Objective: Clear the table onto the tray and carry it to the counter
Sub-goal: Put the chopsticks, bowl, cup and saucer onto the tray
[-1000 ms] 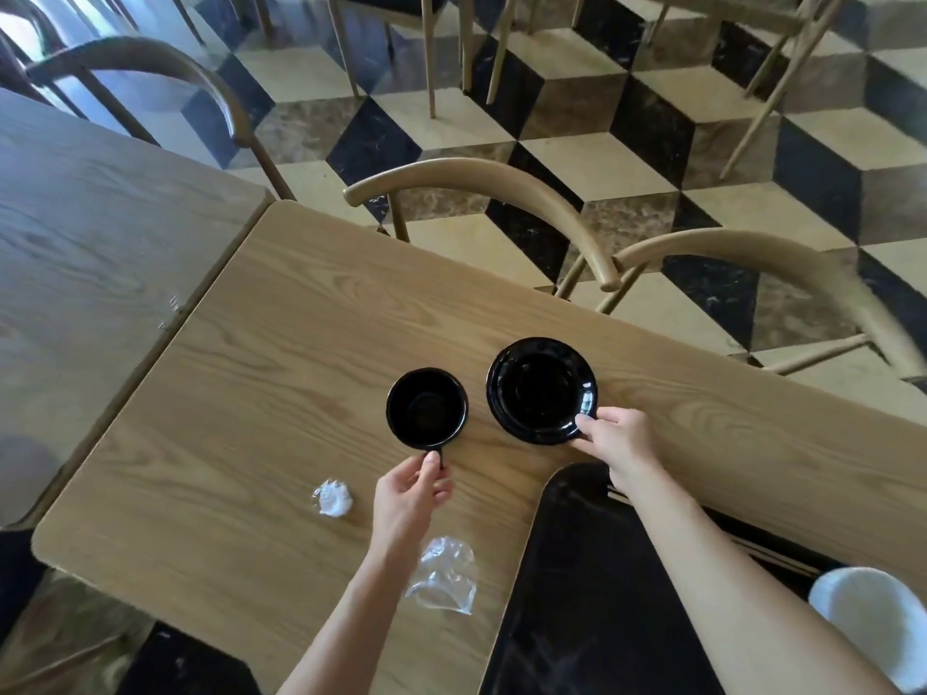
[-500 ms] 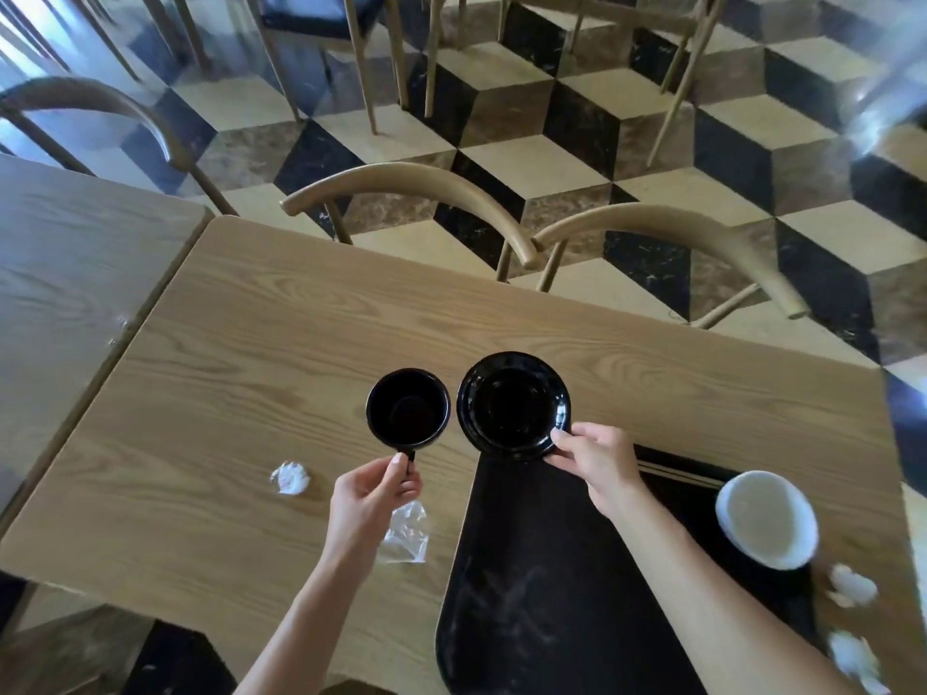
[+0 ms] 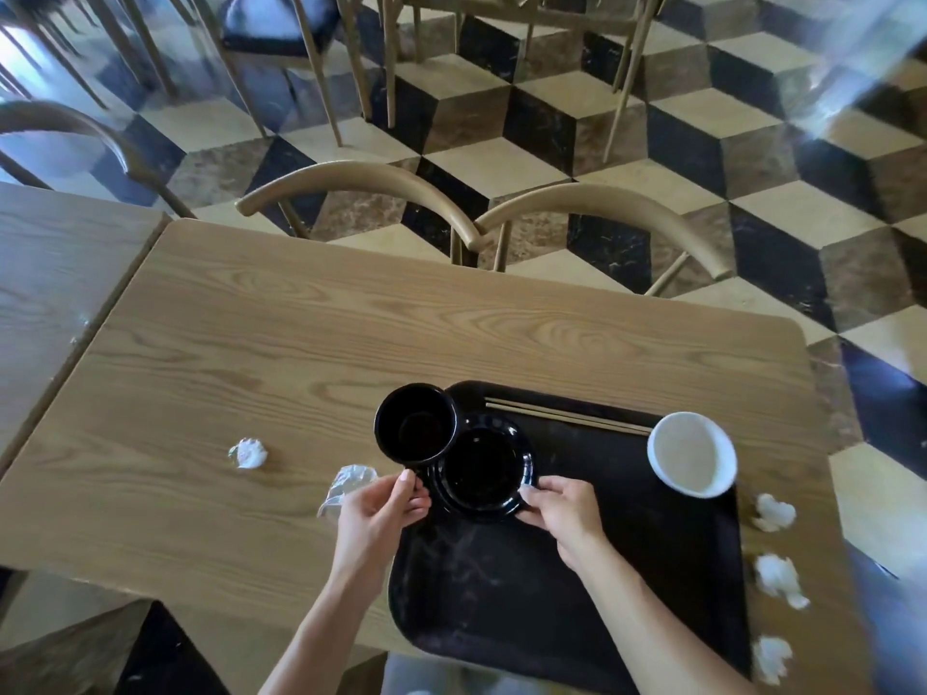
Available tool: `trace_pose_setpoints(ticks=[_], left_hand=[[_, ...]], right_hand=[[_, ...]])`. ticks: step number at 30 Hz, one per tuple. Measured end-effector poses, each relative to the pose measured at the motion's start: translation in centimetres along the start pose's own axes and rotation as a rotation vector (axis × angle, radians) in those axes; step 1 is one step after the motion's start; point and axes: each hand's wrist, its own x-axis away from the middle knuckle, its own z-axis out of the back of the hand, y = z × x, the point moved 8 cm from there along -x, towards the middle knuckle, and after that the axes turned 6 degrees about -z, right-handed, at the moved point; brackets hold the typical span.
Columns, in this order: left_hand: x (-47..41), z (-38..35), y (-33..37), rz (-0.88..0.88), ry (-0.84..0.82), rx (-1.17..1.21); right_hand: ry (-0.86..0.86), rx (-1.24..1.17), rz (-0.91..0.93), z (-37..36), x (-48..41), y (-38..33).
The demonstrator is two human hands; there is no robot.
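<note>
A person stands at the near edge of a light wooden table (image 3: 311, 313), seen from above, both bare arms reaching forward. A black tray (image 3: 627, 584) lies on the right part of the table, its near edge hanging slightly past the table's near side.

The left hand (image 3: 376, 509) has its grip closed on the handle of a black mug (image 3: 415, 424), thumb on top; the mug sits over the tray's far left corner and overlaps the rim of a black saucer (image 3: 481, 469). The right hand (image 3: 562, 509) pinches the saucer's near right rim, fingers closed on it. The saucer is over the left part of the tray; whether it rests on the tray or is held just above cannot be told.

At the tray's far edge lie wooden chopsticks (image 3: 567, 417), and at its far right corner stands a white bowl (image 3: 692, 453).

On the bare table left of the tray are a crumpled clear plastic wrapper (image 3: 346, 481), just beside the left hand, and farther left a crumpled white tissue (image 3: 247, 452). Three more tissue wads (image 3: 780, 579) lie along the table's right edge, beside the tray.

Two curved-back wooden chairs (image 3: 361, 185) stand at the far side, on a floor (image 3: 652, 183) patterned in cube-like tiles.
</note>
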Motion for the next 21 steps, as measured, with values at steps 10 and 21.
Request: trace_pose_setpoints(ticks=[10,21], left_hand=[[1.2,-1.6,-0.9,-0.005,0.004,-0.028],[1.3,-5.1,-5.0,0.081,-0.009,-0.074]], right_hand=[[0.159,-0.072,0.021,-0.9,0.6,-0.2],[0.035,-0.168,-0.005,-1.9,-0.2,-0.8]])
